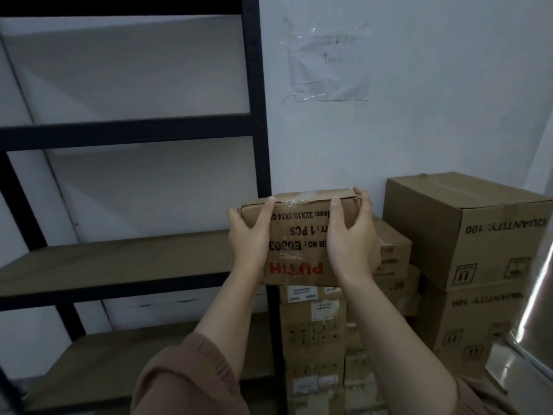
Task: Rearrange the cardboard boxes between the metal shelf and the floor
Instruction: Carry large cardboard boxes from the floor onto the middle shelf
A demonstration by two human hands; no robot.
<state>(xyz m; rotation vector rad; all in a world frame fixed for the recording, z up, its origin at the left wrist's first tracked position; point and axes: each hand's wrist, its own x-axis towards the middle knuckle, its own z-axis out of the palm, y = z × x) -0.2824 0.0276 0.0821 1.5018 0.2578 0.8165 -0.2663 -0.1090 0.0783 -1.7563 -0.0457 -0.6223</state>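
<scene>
A small cardboard box (299,235) with upside-down black and red print is held up in front of me, above a stack of similar small boxes (312,330). My left hand (248,235) grips its left end, thumb on the top edge. My right hand (351,232) grips its right end, fingers curled over the far top corner. The black metal shelf (257,130) stands at the left; its brown boards (119,259) carry nothing in view. The held box sits just right of the shelf's front post.
Two large brown boxes (469,229) are stacked at the right against the white wall, with more small boxes (392,253) between them and the stack. A taped paper note (327,62) hangs on the wall. Something shiny (535,319) leans at the far right.
</scene>
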